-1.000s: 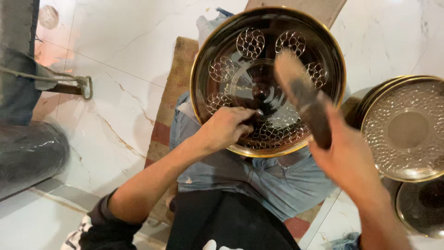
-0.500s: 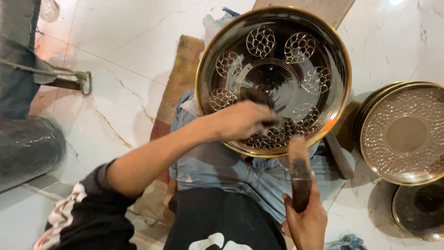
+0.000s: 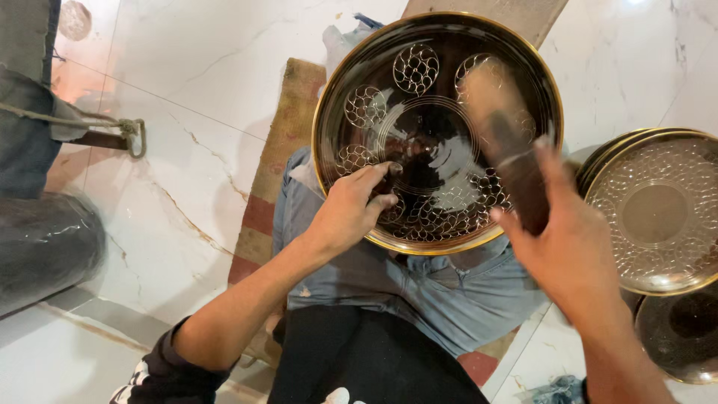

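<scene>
Floor of pale marble at left, strap with ring lying on it; striped rug beneath denim-clad lap; left hand, fingers closed on small dark punch, pressed against round dark tray propped on lap; right hand raised, fingers gripping blurred wooden mallet; finished trays stacked at right.

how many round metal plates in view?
3: large dark engraved brass plate on the person's lap; pale patterned plate topping a stack at right; dark one below it. Stack may hide more.
</scene>
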### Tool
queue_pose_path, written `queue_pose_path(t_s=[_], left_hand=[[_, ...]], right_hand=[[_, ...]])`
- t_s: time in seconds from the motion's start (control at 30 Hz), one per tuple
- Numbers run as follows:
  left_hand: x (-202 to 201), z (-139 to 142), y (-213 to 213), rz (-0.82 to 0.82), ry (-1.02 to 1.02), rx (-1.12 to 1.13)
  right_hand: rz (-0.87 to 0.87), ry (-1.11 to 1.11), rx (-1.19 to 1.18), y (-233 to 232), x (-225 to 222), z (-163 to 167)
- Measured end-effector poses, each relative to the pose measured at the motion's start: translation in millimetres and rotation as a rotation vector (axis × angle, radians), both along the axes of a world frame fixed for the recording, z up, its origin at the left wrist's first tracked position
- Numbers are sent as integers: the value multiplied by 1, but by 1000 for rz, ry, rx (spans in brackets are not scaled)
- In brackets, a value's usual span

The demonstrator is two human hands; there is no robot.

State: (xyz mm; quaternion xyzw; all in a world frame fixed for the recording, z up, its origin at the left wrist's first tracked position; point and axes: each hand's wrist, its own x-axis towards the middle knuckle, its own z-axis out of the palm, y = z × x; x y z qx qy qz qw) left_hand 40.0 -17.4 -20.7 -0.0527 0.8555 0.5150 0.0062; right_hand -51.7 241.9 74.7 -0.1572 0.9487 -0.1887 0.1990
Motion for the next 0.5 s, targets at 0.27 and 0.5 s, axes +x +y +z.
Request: queue_pose_path(t_s=[0.27,0.5], left_hand=[[13,6,9,150,-45,19],[28,13,28,442,-68,-24]], right_hand=[[475,-124,420,-41,-44,17],[788,225,385,-88,-43,62]])
